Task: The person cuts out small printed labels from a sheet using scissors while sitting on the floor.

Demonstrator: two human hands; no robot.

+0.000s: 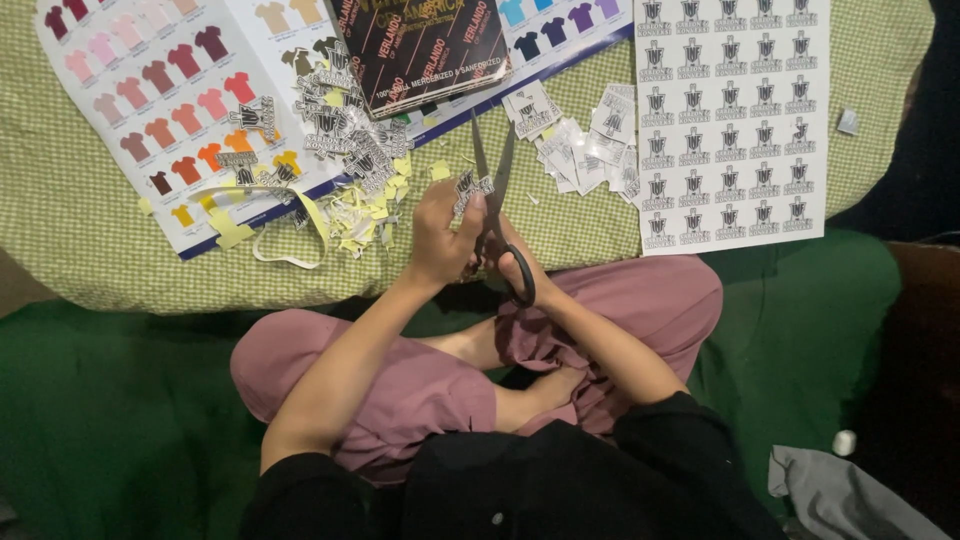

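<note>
Sitting cross-legged, a person pinches one small cut-out sticker [470,187] in the left hand [440,235], above the green checked cushion [90,240]. The right hand [515,265] grips one pair of scissors [493,190], blades parted around the sticker. One uncut sticker sheet [735,120] lies to the right; two loose piles of cut stickers sit nearby.

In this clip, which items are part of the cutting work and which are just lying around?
In use:
left hand holding a small black-and-white printed sticker
right hand working black-handled scissors
white sheet of uncut stickers
pile of cut-out stickers

Lying about:
shirt colour chart
dark booklet
grey cloth
</note>
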